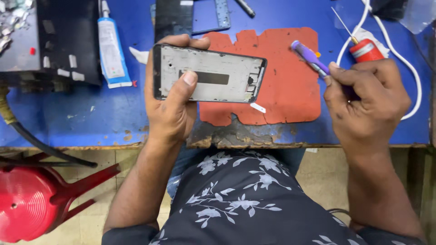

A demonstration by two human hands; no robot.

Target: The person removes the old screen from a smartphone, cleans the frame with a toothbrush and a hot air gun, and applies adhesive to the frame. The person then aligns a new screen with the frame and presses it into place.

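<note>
My left hand (170, 109) holds a bare phone frame (213, 68), grey metal inside with a black rim, above the worn front edge of the bench; my thumb presses on its middle. My right hand (365, 102) is closed around a small purple-handled tool (309, 56), whose tip points up and left over an orange mat (281, 81). The tool and the phone frame are apart.
A blue workbench (91, 118) carries a white glue tube (111, 50), a red-handled screwdriver (363, 47), a white cable (408, 68), a black box (54, 41) at the left and a metal ruler (222, 13). A red stool (32, 204) stands below left.
</note>
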